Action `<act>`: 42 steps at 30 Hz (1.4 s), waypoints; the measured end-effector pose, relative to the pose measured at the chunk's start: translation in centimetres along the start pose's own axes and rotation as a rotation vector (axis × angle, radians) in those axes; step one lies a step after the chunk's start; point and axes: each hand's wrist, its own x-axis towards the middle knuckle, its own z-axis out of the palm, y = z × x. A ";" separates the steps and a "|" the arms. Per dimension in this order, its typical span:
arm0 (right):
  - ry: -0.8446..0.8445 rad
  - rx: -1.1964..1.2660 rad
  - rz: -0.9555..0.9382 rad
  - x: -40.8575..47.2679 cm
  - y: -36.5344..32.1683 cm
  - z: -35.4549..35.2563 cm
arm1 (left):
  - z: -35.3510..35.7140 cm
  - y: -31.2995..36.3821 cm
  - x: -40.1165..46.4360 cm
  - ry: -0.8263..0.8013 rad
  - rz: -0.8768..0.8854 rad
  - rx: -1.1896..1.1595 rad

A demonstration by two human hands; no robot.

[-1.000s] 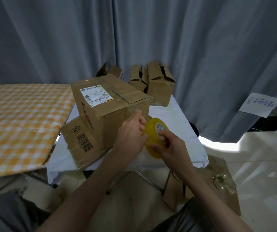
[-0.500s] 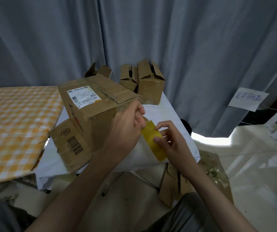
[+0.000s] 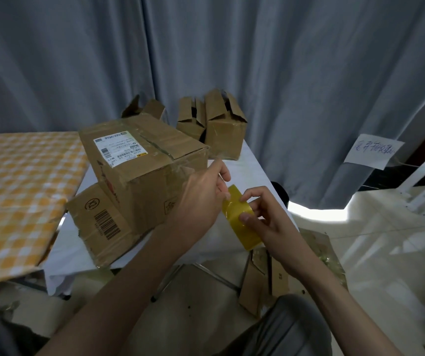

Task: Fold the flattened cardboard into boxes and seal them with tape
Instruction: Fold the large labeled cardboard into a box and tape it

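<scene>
A folded cardboard box (image 3: 139, 163) with a white shipping label lies tilted on the white-covered table (image 3: 252, 173), leaning on a flattened cardboard piece (image 3: 101, 224) with a barcode. My right hand (image 3: 268, 222) grips a yellow tape roll (image 3: 239, 219) edge-on, just right of the box. My left hand (image 3: 203, 194) pinches the tape's free end at the top of the roll, close to the box's near corner. Clear tape glints on that corner.
Two small open boxes (image 3: 214, 127) stand at the table's far edge, another (image 3: 144, 109) behind the big box. A yellow checked cloth (image 3: 18, 191) covers a table at left. Cardboard scraps (image 3: 265, 278) lie on the floor under my right forearm. A handwritten paper (image 3: 373, 150) hangs on the grey curtain.
The tape roll has turned from face-on to edge-on in my right hand. My left hand's fingers have shifted onto the roll's upper edge. The box has not moved.
</scene>
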 end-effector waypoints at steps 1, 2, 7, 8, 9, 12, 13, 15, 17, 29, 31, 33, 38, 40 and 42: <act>-0.003 -0.001 0.003 -0.1 0.0 -0.1 | 0.1 0.1 0.1 -0.015 -0.008 0.050; -0.007 0.003 0.011 -0.2 0.1 -0.4 | 0.2 0.1 0.4 -0.029 -0.013 0.103; 0.029 0.005 0.012 0.0 0.1 -1.9 | 0.0 -0.5 1.0 -0.045 0.045 0.232; 0.058 -0.016 0.013 0.6 0.3 -2.3 | -0.1 -0.6 0.9 -0.018 0.078 0.243; 0.084 -0.036 0.011 1.4 0.7 -2.6 | -0.5 -0.7 0.8 0.025 0.109 0.251; 0.127 -0.167 0.020 4.9 2.7 -2.9 | -2.5 -1.4 0.5 0.195 0.159 0.328; 0.136 -0.242 0.017 6.3 3.7 -2.8 | -3.3 -1.9 0.5 0.244 0.164 0.361; 0.148 -0.384 0.009 9.0 5.8 -2.3 | -4.7 -3.0 0.8 0.295 0.147 0.410; 0.145 -0.506 0.021 11.3 7.8 -1.9 | -5.8 -4.4 0.9 0.296 0.114 0.429; 0.132 -0.706 0.052 12.9 11.6 1.9 | -6.7 -7.8 0.4 0.305 0.055 0.357; 0.278 -0.661 -0.011 12.9 10.4 2.5 | -6.4 -7.9 1.1 0.304 0.040 0.416; 0.360 -0.377 -0.030 12.3 6.8 3.8 | -6.0 -7.8 1.7 0.289 0.037 0.454; 0.002 0.528 0.382 10.6 -0.3 7.2 | -5.7 -7.9 2.5 0.297 0.029 0.463; -0.050 0.734 0.495 10.5 -0.7 8.1 | -5.6 -8.2 2.3 0.299 0.031 0.452; -0.067 0.902 0.544 10.5 -0.5 8.7 | -5.6 -8.4 2.1 0.296 0.036 0.440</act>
